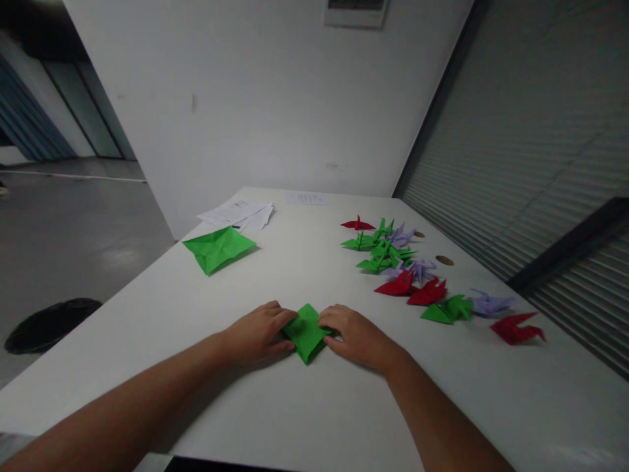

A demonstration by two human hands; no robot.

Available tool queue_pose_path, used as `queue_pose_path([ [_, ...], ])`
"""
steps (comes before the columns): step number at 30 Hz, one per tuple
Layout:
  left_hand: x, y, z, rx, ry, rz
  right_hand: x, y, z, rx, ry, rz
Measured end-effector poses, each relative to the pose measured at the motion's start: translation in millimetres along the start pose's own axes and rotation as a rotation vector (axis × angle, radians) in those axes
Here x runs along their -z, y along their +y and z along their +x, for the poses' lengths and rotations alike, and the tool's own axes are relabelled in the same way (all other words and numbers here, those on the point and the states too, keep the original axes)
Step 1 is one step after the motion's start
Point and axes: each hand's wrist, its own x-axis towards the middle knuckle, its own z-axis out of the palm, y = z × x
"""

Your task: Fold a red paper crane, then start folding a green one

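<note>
A green sheet of origami paper, folded into a small diamond, lies on the white table in front of me. My left hand grips its left corner, the thumb below and the fingers over the edge. At the opposite corner, my right hand pinches the paper between thumb and curled fingers. One point of the diamond faces me and another points away. The undersides of both corners are hidden by my fingers.
Folded paper cranes in green, red and lilac spread along the table's right side. A creased green sheet and white papers lie at the back left. A black bin stands on the floor at left.
</note>
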Motion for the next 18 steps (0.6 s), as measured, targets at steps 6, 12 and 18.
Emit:
queue_pose_path([
  [6, 1.7, 3.3, 1.8, -0.040, -0.014, 0.060, -5.7, -3.0, 4.3, -0.072, 0.000, -0.089],
  [12, -1.5, 5.9, 4.1, -0.011, 0.019, 0.129, -5.0, -5.3, 5.0, -0.150, 0.046, -0.032],
  [18, -14.7, 1.6, 7.8, 0.089, 0.102, 0.196, -15.3, -5.5, 7.4, -0.126, 0.087, -0.032],
])
